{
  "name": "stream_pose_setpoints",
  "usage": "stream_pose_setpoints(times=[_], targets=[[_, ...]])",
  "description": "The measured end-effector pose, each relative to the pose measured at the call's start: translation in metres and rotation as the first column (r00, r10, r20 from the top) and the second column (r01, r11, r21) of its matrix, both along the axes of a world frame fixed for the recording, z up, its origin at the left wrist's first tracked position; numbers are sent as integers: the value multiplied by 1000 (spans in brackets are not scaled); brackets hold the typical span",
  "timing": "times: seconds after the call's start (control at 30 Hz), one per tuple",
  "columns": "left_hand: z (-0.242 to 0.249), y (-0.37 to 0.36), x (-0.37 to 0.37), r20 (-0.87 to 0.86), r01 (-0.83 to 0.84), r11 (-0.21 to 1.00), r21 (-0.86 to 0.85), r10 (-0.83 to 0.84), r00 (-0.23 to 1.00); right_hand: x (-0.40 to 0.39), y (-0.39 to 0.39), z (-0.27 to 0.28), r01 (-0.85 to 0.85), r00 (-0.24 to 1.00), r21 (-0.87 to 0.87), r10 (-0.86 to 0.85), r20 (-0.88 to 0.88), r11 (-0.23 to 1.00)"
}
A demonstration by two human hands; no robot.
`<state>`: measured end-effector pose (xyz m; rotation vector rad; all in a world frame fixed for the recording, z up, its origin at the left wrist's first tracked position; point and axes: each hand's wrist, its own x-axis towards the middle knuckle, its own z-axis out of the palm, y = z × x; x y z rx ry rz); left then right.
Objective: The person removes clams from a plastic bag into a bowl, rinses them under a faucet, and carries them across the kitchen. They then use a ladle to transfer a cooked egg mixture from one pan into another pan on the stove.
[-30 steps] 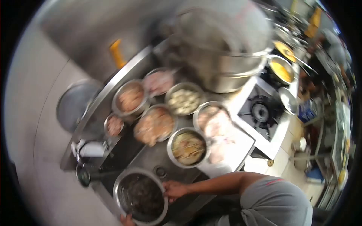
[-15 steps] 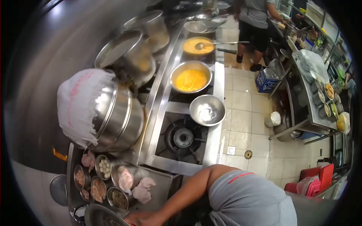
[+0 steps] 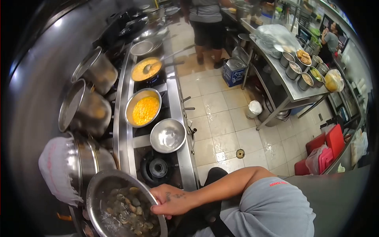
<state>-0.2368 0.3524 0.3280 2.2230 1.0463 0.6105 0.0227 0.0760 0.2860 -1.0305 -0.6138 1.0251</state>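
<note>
A wide steel bowl point(image 3: 96, 185) is at the lower left, its near part cut off by the frame's bottom edge. In it lie many small clams point(image 3: 134, 209) in what looks like water. My right hand point(image 3: 171, 200) grips the bowl's right rim, fingers closed round the edge. The bowl hangs in front of the steel pot with a cloth over it point(image 3: 59, 170) and beside a bare burner point(image 3: 158, 168). My left hand is out of view.
On the stove stand an empty steel bowl point(image 3: 168, 135), a pan of yellow-orange food point(image 3: 146, 110) and a pan of orange sauce with a ladle point(image 3: 138, 73). Tall pots point(image 3: 92, 110) line the left. A co-worker point(image 3: 205, 27) stands ahead, near a steel table point(image 3: 300, 89) with tins.
The bowl of clams has come up from the lower left edge into view, with my right hand on its rim. My view has turned, so the stove appears further left.
</note>
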Motion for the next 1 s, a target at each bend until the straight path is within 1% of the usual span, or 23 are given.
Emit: stream_pose_setpoints(times=[0.07, 0.1, 0.13, 0.2, 0.27, 0.33, 0.37, 0.4, 0.43, 0.47, 0.5, 0.53, 0.6, 0.63, 0.67, 0.7, 0.73, 0.77, 0.8, 0.83, 0.87, 0.93, 1.0], targets=[[-1, 1, 33, 143, 95, 958, -272, -57, 988, 25, -23, 2, 79, 996, -27, -78, 39, 996], [0, -5, 49, 152, 85, 962, -259, -46, 987, 38, -36, 6, 110, 993, -60, -106, 60, 992], [4, -15, 68, 153, 108, 955, -277, -67, 986, 49, -48, 8, 92, 994, -48, -89, 64, 995], [10, -45, 114, 162, 144, 936, -320, -96, 982, 77, -76, 7, 190, 982, -93, -187, 39, 977], [21, -85, 158, 170, 136, 932, -335, -82, 982, 108, -103, -5, 178, 982, -76, -172, 75, 981], [36, -134, 206, -185, -16, 989, -148, -12, 983, 146, -138, -4, 188, 981, -103, -181, 66, 977], [10, -112, 200, -104, 161, 947, -278, -197, 975, 162, -156, -7, 203, 979, -117, -201, 32, 972], [-5, -126, 224, -99, 146, 950, -276, -179, 979, 179, -174, -8, 187, 982, -114, -184, 36, 976], [-16, -140, 248, 83, 187, 911, -367, -168, 982, 194, -192, -9, 230, 973, -164, -225, 49, 959], [-13, -163, 275, 264, 243, 863, -443, -133, 955, 208, -211, -9, 273, 962, -216, -265, 67, 938], [-13, -194, 303, 312, 248, 849, -466, -104, 944, 222, -231, -8, 312, 950, -247, -299, 91, 917], [-28, -202, 318, 222, 232, 913, -336, -163, 961, 233, -253, -11, 305, 952, -258, -288, 103, 917], [-32, -248, 366, 339, 217, 835, -506, -39, 940, 248, -291, -20, 478, 878, -307, -441, 186, 823], [-32, -267, 389, 333, 241, 806, -541, -59, 941, 254, -308, -27, 525, 850, -294, -511, 129, 799], [-32, -285, 414, 328, 275, 772, -573, -91, 940, 259, -327, -28, 566, 821, -330, -551, 149, 755], [-36, -301, 438, 371, 330, 739, -587, -117, 921, 264, -343, -30, 603, 789, -353, -599, 135, 715], [-45, -308, 457, 377, 396, 649, -650, -177, 909, 268, -358, -32, 641, 750, -374, -650, 122, 670], [-47, -323, 480, 385, 424, 602, -676, -202, 900, 273, -371, -37, 661, 734, -370, -665, 137, 653], [-50, -338, 502, 395, 451, 552, -701, -226, 890, 277, -384, -43, 735, 666, -332, -721, 192, 591], [-59, -344, 520, 397, 490, 525, -696, -286, 872, 282, -395, -46, 799, 593, -289, -767, 243, 527], [-66, -351, 539, 396, 522, 499, -692, -342, 852, 288, -406, -46, 810, 579, -285, -773, 257, 512], [-70, -371, 579, 404, 566, 441, -696, -411, 817, 302, -422, -46, 850, 494, -307, -849, 188, 427], [-84, -386, 621, 446, 635, 387, -668, -475, 759, 322, -435, -40, 873, 447, -305, -877, 180, 382]])
